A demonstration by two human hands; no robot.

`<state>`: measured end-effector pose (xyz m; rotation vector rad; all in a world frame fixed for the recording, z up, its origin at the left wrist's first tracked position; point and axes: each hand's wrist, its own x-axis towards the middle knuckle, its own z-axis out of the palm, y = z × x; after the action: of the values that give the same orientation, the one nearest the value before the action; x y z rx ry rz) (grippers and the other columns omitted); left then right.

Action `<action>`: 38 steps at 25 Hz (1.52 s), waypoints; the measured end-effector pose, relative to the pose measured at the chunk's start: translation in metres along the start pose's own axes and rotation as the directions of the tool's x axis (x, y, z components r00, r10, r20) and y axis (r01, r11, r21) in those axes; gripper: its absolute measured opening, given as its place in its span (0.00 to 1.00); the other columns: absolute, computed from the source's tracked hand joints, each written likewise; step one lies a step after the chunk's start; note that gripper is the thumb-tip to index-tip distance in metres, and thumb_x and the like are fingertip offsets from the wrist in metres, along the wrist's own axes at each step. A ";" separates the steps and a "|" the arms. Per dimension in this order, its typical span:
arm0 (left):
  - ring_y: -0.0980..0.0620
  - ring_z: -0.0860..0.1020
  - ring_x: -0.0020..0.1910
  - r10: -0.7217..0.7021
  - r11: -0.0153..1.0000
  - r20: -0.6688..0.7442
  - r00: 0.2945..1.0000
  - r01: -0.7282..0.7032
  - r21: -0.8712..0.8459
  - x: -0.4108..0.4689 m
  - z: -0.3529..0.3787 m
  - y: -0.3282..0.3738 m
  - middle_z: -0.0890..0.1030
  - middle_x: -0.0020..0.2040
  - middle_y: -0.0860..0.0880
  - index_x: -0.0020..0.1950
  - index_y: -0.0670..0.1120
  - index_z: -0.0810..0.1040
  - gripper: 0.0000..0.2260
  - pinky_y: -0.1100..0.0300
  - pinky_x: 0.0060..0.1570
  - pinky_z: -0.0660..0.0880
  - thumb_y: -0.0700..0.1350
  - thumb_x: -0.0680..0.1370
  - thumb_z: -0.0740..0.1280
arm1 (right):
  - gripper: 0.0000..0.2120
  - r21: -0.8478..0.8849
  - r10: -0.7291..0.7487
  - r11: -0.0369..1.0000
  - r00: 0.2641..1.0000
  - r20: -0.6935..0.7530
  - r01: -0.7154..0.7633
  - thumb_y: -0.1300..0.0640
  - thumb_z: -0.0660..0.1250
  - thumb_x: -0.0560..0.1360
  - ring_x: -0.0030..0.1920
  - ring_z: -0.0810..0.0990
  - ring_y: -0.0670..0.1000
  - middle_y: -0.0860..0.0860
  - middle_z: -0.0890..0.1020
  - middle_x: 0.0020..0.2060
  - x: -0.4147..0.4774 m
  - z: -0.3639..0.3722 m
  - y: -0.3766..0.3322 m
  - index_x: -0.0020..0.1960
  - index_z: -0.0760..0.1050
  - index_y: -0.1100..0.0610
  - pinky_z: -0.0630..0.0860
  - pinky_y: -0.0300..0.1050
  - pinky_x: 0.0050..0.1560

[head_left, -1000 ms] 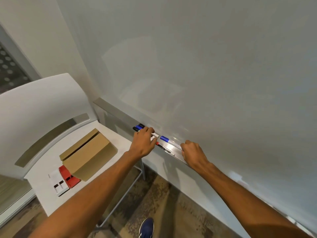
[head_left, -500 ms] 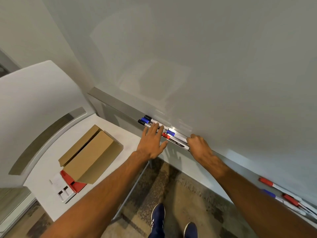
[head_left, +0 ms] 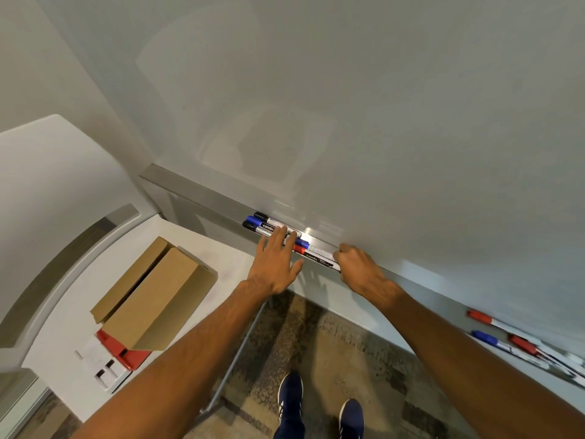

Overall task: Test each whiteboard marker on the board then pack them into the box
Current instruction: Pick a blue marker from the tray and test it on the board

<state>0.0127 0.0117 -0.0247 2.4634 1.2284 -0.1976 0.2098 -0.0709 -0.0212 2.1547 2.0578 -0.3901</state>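
Nearest are two blue shoes (head_left: 289, 403) on mottled carpet (head_left: 316, 343), and both forearms reach away from them toward the wall. A second ago the left hand (head_left: 275, 267) was curled over the markers. Now its fingers are spread and straight, lying flat on the group of markers (head_left: 266, 225) in the tray (head_left: 196, 193). The right hand (head_left: 357, 267) stays curled against the right end of that group, as before; I cannot tell whether it pinches a marker or only butts against the ends. My guess is that the markers are being squared up in the tray, with none lifted for testing yet.

To the left, well apart from the tray, the cardboard box (head_left: 158, 296) lies on a white chair (head_left: 221, 248), partly over a red-and-white packet (head_left: 110, 359). The view has dipped, so more markers (head_left: 506, 340) now show on the ledge at the right. Beyond everything, the whiteboard (head_left: 348, 106) carries no strokes.
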 end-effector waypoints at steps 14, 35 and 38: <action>0.46 0.47 0.81 0.230 0.973 -0.076 0.970 -0.232 -0.019 -0.005 -0.003 0.078 0.49 0.83 0.46 0.82 0.48 0.51 0.30 0.47 0.78 0.46 0.59 0.84 0.54 | 0.11 0.088 0.125 0.990 0.972 -0.200 -0.109 0.61 0.66 0.77 0.44 0.81 0.61 0.59 0.80 0.48 -0.079 -0.018 0.030 0.58 0.79 0.61 0.76 0.50 0.41; 0.44 0.56 0.80 0.346 0.938 0.074 0.935 -0.343 -0.053 -0.058 0.087 0.332 0.51 0.82 0.47 0.74 0.50 0.69 0.20 0.48 0.77 0.58 0.53 0.83 0.61 | 0.14 0.115 0.443 0.894 0.892 -0.087 -0.432 0.60 0.69 0.77 0.56 0.78 0.55 0.54 0.80 0.57 -0.284 0.054 0.214 0.63 0.77 0.57 0.77 0.47 0.53; 0.44 0.55 0.80 0.319 0.948 0.070 0.945 -0.316 -0.049 -0.059 0.093 0.343 0.51 0.82 0.47 0.74 0.50 0.69 0.19 0.47 0.77 0.57 0.53 0.83 0.61 | 0.12 0.076 0.417 0.908 0.907 -0.061 -0.413 0.60 0.69 0.76 0.54 0.78 0.54 0.55 0.80 0.56 -0.284 0.058 0.220 0.59 0.79 0.58 0.79 0.48 0.53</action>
<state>0.2528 -0.2564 0.0001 2.5513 0.7807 -0.1773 0.4142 -0.3724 -0.0148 2.5955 1.5666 -0.3222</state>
